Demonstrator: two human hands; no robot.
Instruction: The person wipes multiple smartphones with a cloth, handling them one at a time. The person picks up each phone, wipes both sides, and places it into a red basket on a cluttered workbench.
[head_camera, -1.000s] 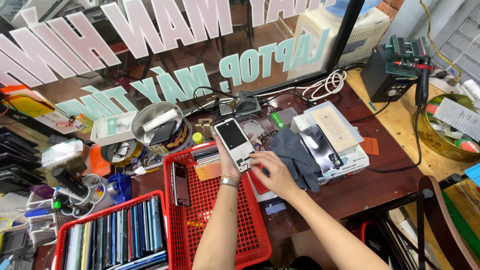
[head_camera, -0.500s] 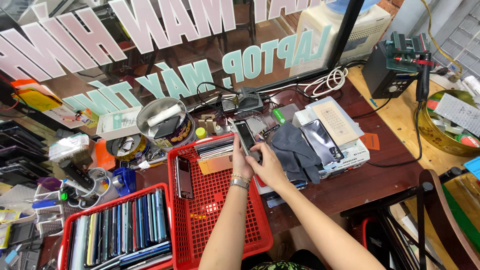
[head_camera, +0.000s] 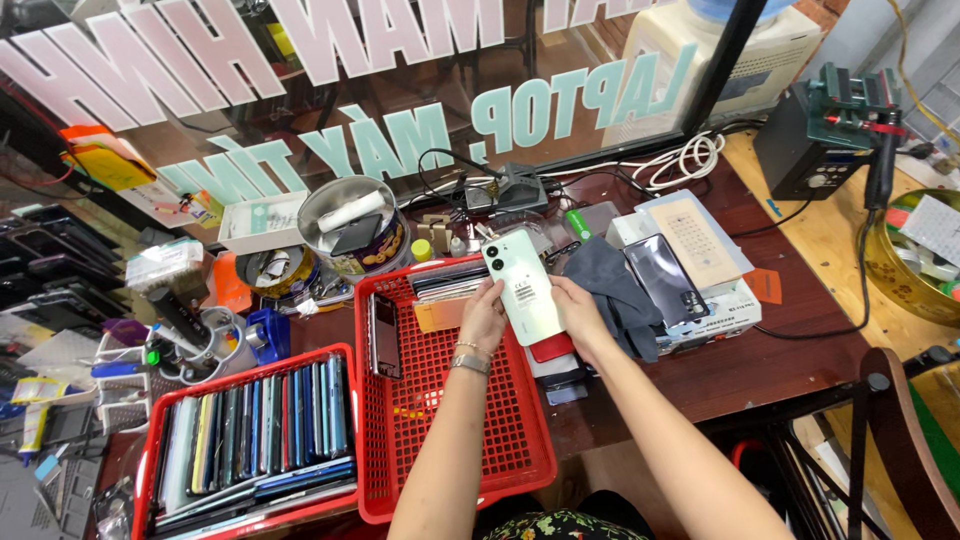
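A pale green smartphone (head_camera: 523, 285), back up with a small label, is held over the red basket (head_camera: 520, 470), gripped by closed fingers of left hand (head_camera: 484, 318) and right hand (head_camera: 573, 312).

Open red basket (head_camera: 520, 440) amid crowding clutter.

A dark red-brown table (head_camera: 800, 330) carries everything. Under the left hand (head_camera: 484, 318) a red basket (head_camera: 520, 440) rests on it; a second red basket (head_camera: 160, 440), packed with phones on edge, sits further left. Beyond the right hand (head_camera: 578, 315) lie a grey cloth (head_camera: 610, 285) and a white box (head_camera: 725, 310).
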